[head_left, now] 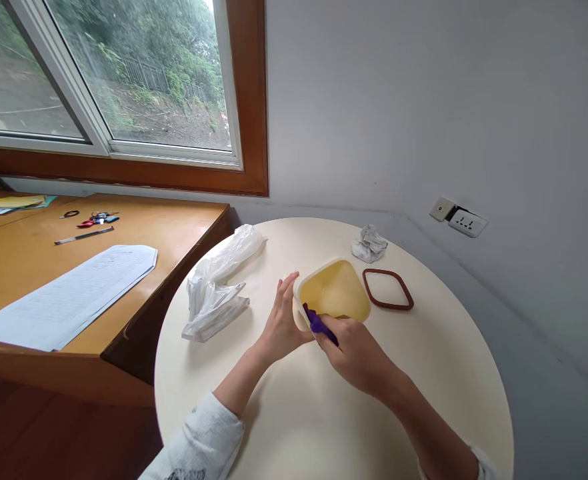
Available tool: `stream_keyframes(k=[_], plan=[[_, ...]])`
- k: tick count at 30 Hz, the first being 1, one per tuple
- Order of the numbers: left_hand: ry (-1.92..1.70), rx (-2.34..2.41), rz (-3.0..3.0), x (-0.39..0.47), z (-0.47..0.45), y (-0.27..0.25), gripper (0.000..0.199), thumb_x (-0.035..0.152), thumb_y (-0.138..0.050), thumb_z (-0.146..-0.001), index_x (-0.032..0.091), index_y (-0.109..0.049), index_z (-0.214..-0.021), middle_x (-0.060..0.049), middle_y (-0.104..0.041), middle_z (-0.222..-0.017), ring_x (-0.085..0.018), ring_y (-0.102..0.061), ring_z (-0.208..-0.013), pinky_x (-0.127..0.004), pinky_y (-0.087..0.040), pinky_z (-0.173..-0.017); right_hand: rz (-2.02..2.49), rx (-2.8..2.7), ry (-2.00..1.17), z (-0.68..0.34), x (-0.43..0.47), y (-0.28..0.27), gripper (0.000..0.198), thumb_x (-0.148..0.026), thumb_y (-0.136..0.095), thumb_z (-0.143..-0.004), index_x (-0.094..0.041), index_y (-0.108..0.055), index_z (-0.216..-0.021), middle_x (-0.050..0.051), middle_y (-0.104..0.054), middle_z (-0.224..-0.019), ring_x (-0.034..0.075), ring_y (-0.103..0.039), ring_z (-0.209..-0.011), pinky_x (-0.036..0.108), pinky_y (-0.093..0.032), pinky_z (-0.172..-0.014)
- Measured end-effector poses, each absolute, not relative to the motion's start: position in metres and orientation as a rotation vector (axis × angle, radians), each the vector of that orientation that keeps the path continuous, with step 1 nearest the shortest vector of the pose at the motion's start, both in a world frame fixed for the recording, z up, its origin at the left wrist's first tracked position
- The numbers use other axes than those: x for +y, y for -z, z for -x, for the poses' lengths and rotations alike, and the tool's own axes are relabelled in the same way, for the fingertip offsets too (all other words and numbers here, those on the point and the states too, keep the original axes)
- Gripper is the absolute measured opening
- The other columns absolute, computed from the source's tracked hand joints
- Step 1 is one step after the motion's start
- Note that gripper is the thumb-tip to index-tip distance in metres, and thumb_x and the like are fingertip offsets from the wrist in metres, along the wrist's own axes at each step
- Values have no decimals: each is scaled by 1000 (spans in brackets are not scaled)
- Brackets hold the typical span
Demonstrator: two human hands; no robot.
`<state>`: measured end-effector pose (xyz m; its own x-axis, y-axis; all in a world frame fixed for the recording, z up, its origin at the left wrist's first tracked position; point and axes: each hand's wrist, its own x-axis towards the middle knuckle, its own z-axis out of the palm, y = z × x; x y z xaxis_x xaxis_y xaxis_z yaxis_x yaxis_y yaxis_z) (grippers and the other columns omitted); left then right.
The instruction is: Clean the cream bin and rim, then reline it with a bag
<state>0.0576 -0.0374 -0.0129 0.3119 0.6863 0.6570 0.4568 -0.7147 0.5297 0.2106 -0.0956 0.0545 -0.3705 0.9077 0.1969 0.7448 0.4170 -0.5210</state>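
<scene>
Clutching bunched cloth (318,323), rounded-square tub (335,285)

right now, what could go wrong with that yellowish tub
The left grip holds the yellowish tub at one side only, so it might slip if the right grip presses the purple piece hard against it. The tub could also nudge the brown ring lying close beside it.

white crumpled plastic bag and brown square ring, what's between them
The head view shows a yellowish square container between them, left hand gripping its side, right hand holding something purple.
</scene>
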Motion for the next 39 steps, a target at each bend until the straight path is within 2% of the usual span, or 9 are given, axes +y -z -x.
stream_keyframes(k=[4,8,13,18,30,39], plan=[[-1379,1059,-2311,-38,-58,12,104,31,-75,-63,26,-3,-139,-18,-24,-141,-32,-22,-134,-59,-16,-108,1434,-2333,-452,-219,-99,-64,17,-9,-41,-78,-20,-52,-73,-3,-55,-59,11,-45,-53,21,-27,-49],[-1391,1047,-2330,-37,-58,12,106,31,-76,-61,27,-4,-138,-18,-26,-141,-32,-25,-133,-60,-16,-107,1458,-2403,-466,-223,-95,-66,22,-7,-38,-79,-20,-55,-74,-1,-58,-62,10,-46,-53,21,-27,-50],[-1377,1008,-2411,-37,-59,16,102,25,-74,-61,26,-7,-138,-18,-28,-140,-33,-24,-133,-58,-19,-107,1539,-2430,-636,-226,-78,-57,21,-9,-41,-78,-20,-57,-70,-1,-59,-63,10,-48,-54,19,-28,-46],[-1355,1002,-2440,-36,-60,18,103,24,-74,-60,27,-7,-138,-18,-28,-140,-34,-25,-133,-59,-20,-106,1628,-2513,-714,-222,-55,-48,16,-14,-47,-77,-20,-62,-76,1,-62,-68,12,-52,-54,20,-31,-44],[-1367,936,-2392,-34,-56,16,104,26,-76,-59,27,-10,-139,-17,-29,-139,-36,-26,-132,-58,-30,-103,1561,-2619,-435,-204,-36,-37,7,-17,-53,-76,-19,-59,-76,4,-65,-85,15,-58,-70,25,-40,-59],[-1407,928,-2398,-34,-56,15,103,32,-77,-59,26,-12,-140,-17,-31,-137,-35,-29,-131,-55,-32,-103,1705,-2638,-296,-198,-30,-29,12,-13,-54,-73,-18,-62,-80,3,-66,-77,17,-60,-74,28,-40,-67]])
